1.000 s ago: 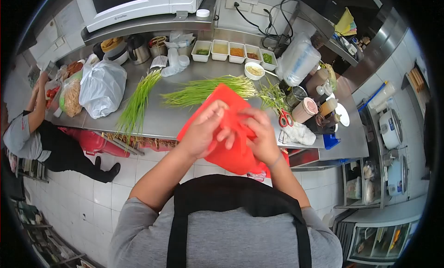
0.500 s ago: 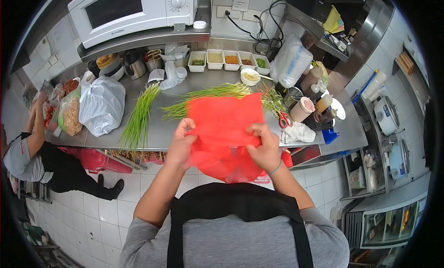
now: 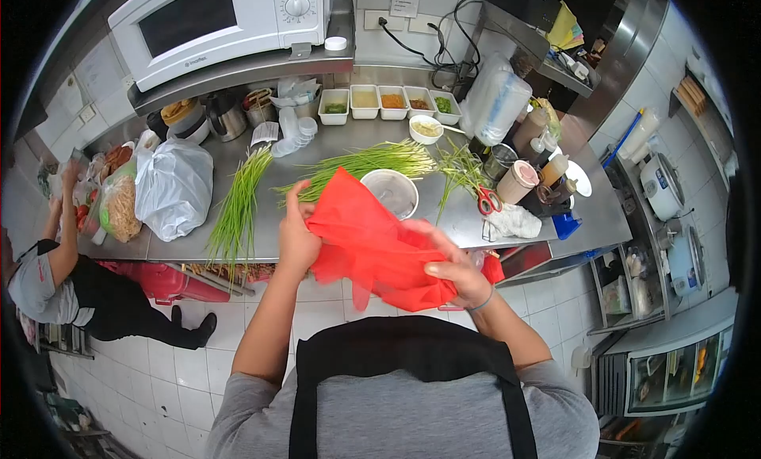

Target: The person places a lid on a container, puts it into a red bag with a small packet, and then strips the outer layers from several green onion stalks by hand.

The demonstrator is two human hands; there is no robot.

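The red fabric (image 3: 380, 253) is no longer stretching squarely between the hands; it is now slanting and bunching across the middle of the frame, in front of the counter edge. With that shift, a round white tub (image 3: 390, 193) is coming into view just beyond it, near the cut ends of the green stalks (image 3: 361, 166). The hands are staying apart, both clamping the fabric: the left hand (image 3: 298, 239) is pinching its left edge, while the right hand (image 3: 461, 278) is gripping the folds lower right, its fingers blurring enough that their exact wrap is hard to tell. Red scissors (image 3: 488, 200) are lying right of centre, beside a white cloth (image 3: 514, 221).
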